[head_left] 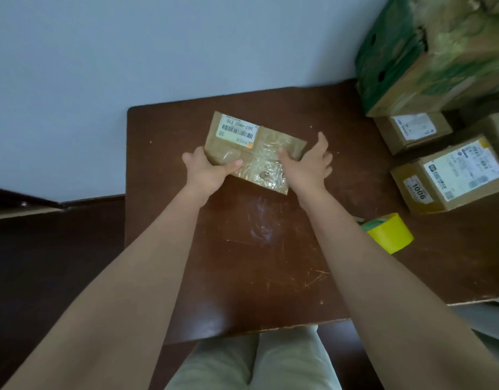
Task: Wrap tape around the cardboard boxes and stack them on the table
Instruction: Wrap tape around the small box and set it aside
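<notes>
Head view: flat box (254, 147) lies on table (270, 263), centre toward 12 o'clock. Left hand (206, 170) grips its near-left corner, thumb on top. Right hand (307, 164) holds its right end, thumb on taped top. Tape roll (390, 233) at 3 o'clock; other boxes (450, 175) behind roll.

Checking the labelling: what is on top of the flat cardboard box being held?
On the flat cardboard box: a white barcode label, glossy clear tape, and both thumbs. Its underside is hidden.
</notes>
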